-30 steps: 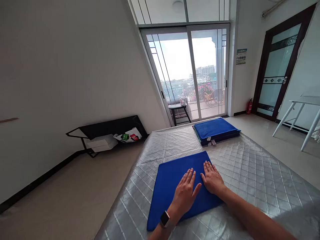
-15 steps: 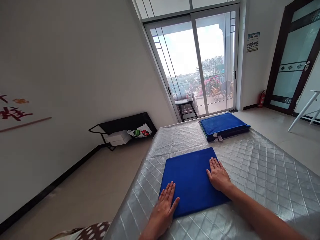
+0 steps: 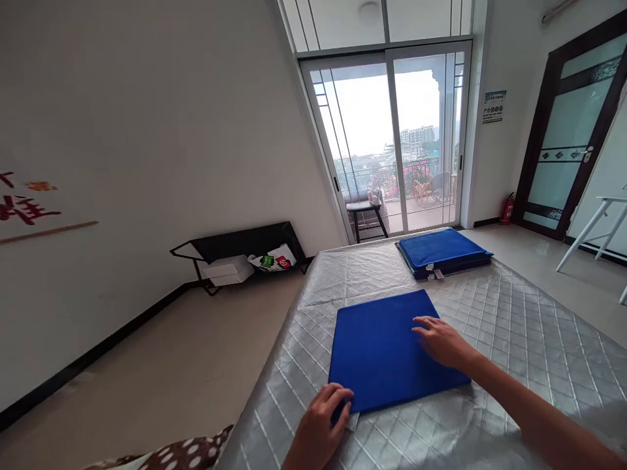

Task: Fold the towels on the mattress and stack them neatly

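Observation:
A flat blue cloth square (image 3: 386, 349) lies on the silver quilted cover (image 3: 494, 313). My left hand (image 3: 324, 414) is at its near left corner, fingers curled over the corner, with a small pale tag beside the thumb. Over the right part of the cloth is my right hand (image 3: 441, 341), its fingers slightly bent and apart, holding nothing. Farther back on the cover rests a stack of folded blue cloths (image 3: 443, 251) with white tags at its front edge.
A black rack (image 3: 240, 251) with white boxes (image 3: 228, 269) stands against the left wall. Behind the cover are a stool (image 3: 363, 207) and glass sliding doors. A white-legged table (image 3: 585, 235) is at the right. Brown dotted fabric (image 3: 189, 454) lies at the bottom left.
My left hand has gone from lying flat on the cloth to curling at its near left corner. My right hand has lifted its flat palm and bent its fingers. The view has shifted slightly.

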`<state>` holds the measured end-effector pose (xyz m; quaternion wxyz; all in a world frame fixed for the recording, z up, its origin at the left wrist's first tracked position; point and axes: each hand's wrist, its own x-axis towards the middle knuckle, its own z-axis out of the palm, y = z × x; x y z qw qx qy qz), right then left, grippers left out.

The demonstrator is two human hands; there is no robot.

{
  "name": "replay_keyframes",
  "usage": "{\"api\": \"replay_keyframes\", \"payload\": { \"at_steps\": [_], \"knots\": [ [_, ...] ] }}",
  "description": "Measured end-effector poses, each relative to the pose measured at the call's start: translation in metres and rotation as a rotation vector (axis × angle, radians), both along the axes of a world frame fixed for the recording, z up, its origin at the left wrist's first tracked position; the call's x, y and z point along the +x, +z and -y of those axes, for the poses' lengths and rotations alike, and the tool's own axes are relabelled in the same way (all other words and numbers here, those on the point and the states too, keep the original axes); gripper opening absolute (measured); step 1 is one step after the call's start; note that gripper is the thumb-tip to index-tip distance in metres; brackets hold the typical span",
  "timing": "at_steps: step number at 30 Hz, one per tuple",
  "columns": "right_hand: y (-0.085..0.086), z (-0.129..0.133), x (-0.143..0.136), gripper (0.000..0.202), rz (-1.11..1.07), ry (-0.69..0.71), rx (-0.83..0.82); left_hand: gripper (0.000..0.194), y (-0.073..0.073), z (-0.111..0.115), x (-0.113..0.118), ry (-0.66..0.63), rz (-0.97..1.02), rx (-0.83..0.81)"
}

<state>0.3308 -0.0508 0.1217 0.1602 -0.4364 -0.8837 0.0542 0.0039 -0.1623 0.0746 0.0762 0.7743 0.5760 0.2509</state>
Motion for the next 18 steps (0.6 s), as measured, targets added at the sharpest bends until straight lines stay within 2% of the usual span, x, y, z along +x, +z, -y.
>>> {"api": "replay_keyframes", "payload": {
  "at_steps": [2, 4, 6, 9, 14, 18],
  "knots": [
    [0.013, 0.018, 0.013, 0.025, -0.021, 0.126, -0.058, 0.020, 0.010, 0.005, 0.003, -0.044, 0.003, -0.020],
    [0.018, 0.038, 0.029, 0.014, -0.013, 0.163, -0.121, 0.026, 0.017, 0.007, 0.006, -0.059, -0.006, -0.023],
    [0.016, 0.054, 0.044, 0.010, 0.018, 0.161, -0.140, 0.029, 0.020, 0.008, 0.009, -0.067, -0.007, -0.026],
    [0.001, 0.067, 0.062, 0.015, 0.051, 0.118, -0.023, 0.025, 0.016, 0.005, 0.005, -0.085, 0.025, -0.018],
    [-0.031, 0.068, 0.073, 0.017, 0.044, 0.087, 0.298, 0.016, -0.004, -0.003, -0.023, -0.173, 0.102, 0.031],
    [-0.040, 0.066, 0.071, 0.016, 0.067, 0.100, 0.363, 0.026, -0.008, -0.003, -0.035, -0.192, 0.065, 0.095]
  ]
}}
